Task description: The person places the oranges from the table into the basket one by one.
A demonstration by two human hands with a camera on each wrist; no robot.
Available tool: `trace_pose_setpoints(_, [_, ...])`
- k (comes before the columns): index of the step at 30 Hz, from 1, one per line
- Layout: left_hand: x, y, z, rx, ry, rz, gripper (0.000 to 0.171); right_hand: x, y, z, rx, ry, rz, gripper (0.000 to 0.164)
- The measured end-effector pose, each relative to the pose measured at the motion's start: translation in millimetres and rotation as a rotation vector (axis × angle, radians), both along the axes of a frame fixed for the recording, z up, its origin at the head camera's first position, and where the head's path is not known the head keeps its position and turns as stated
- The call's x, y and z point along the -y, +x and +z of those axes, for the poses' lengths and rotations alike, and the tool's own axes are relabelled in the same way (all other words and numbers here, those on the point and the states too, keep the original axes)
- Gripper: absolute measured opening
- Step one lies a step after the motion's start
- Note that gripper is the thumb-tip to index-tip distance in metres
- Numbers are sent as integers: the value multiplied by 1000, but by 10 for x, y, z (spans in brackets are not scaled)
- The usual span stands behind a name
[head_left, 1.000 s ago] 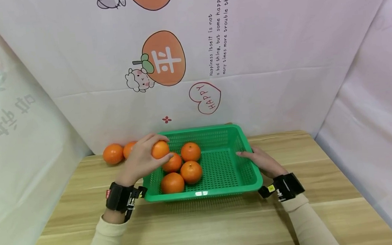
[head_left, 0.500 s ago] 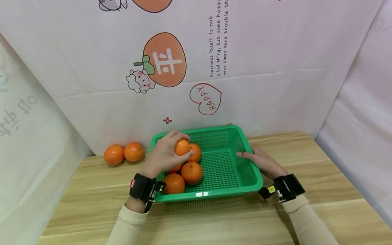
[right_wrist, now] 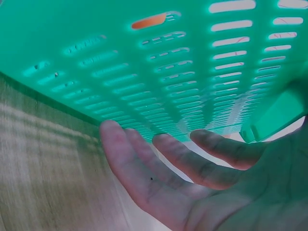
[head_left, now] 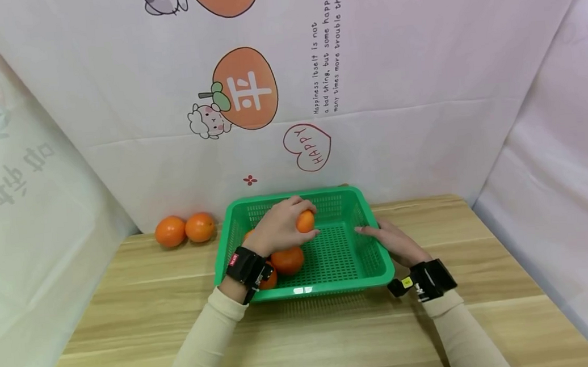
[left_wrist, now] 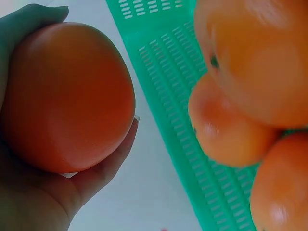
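Observation:
My left hand (head_left: 278, 229) grips an orange (head_left: 305, 221) between thumb and fingers, above the inside of a green plastic basket (head_left: 332, 286). In the left wrist view the held orange (left_wrist: 70, 98) is large, the fingers wrapped round its sides. Under and beside that hand, several oranges lie in the basket's left part; one orange (head_left: 287, 260) shows clearly, while the hand and wrist partly cover others. At the basket's right end, my right hand (head_left: 399, 243) holds the side wall, thumb over the rim and fingers outside. The right wrist view shows those fingers (right_wrist: 192, 163) against the slotted wall.
Two more oranges (head_left: 184, 230) sit side by side on the wooden table (head_left: 330, 340), left of the basket. A white printed cloth (head_left: 396, 114) hangs close behind the basket, and white sheets hang on both sides.
My left hand has moved right with the orange, from the basket's left edge to over its middle. The two oranges on the table are uncovered now. My right hand stays put.

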State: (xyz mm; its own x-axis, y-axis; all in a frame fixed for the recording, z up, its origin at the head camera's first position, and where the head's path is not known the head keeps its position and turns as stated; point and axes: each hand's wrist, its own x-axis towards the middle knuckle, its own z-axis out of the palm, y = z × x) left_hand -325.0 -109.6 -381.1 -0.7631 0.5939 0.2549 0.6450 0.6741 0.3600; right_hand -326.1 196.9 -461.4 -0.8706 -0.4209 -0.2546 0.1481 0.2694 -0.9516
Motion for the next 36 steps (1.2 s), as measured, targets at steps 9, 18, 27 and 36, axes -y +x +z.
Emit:
trace_pose_setpoints(9, [-211, -112, -62, 53, -71, -14, 39, -13, 2, 32, 11, -3, 3, 78])
trace_pose_setpoints(18, [-322, -250, -61, 104, -151, 0, 41, -19, -1, 15, 7, 0, 16, 77])
trace_pose_setpoints(27, [-379, -391, -93, 172, -209, 46, 42, -23, 6, 18, 15, 1, 18, 77])
trace_pose_setpoints(36, [-509, -476, -195, 220, -237, 29, 54, -4, 7, 5, 16, -5, 24, 80])
